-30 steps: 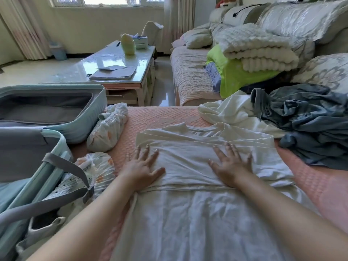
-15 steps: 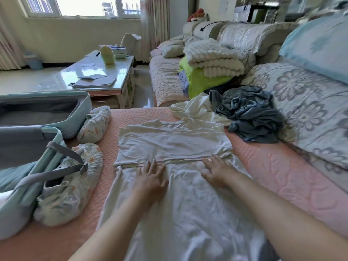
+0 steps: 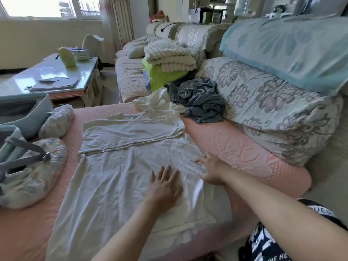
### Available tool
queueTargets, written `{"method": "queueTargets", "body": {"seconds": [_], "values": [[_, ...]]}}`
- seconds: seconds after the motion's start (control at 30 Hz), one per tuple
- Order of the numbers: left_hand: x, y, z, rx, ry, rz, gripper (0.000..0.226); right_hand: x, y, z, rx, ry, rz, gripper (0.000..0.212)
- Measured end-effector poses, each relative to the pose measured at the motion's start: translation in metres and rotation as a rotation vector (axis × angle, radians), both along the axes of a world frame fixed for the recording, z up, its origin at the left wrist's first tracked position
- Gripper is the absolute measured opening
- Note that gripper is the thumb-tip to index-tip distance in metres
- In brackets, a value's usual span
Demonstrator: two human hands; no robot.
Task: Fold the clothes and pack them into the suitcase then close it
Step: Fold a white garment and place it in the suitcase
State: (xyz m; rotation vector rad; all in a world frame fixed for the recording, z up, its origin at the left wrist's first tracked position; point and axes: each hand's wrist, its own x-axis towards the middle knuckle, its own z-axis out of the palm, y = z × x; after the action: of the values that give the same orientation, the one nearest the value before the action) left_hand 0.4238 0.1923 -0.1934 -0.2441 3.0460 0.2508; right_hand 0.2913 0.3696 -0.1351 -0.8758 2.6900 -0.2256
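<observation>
One white garment (image 3: 116,185) beneath left hand (image 3: 164,186)

Left hand (image 3: 163,185) palm down, fingers straight and slightly spread, pointing away from the body; bare left forearm (image 3: 130,225) comes in from bottom centre. Right hand (image 3: 211,172) just beside it on the right and a little further out, low, fingers loosely extended and splayed toward the left, somewhat blurred. Bare right forearm (image 3: 282,210) runs in from the lower right corner.
</observation>
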Motion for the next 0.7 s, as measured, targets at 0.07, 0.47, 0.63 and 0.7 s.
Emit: {"method": "queueTargets", "body": {"seconds": [0.07,0.47,0.63,0.7], "values": [[0.001,0.012,0.000,0.003,0.016,0.002,0.069,0.004,0.015,-0.002,0.045,0.007,-0.121,0.078],[0.043,0.049,0.014,-0.166,0.069,-0.152,0.140,0.023,0.001,0.042,-0.319,-0.408,0.062,0.012],[0.041,0.036,0.012,-0.051,0.191,-0.101,0.076,0.005,-0.013,0.047,-0.624,-0.586,-0.139,0.025],[0.032,0.022,0.024,0.066,0.285,-0.010,0.032,-0.003,-0.023,0.050,-0.759,-0.705,-0.195,0.040]]}}
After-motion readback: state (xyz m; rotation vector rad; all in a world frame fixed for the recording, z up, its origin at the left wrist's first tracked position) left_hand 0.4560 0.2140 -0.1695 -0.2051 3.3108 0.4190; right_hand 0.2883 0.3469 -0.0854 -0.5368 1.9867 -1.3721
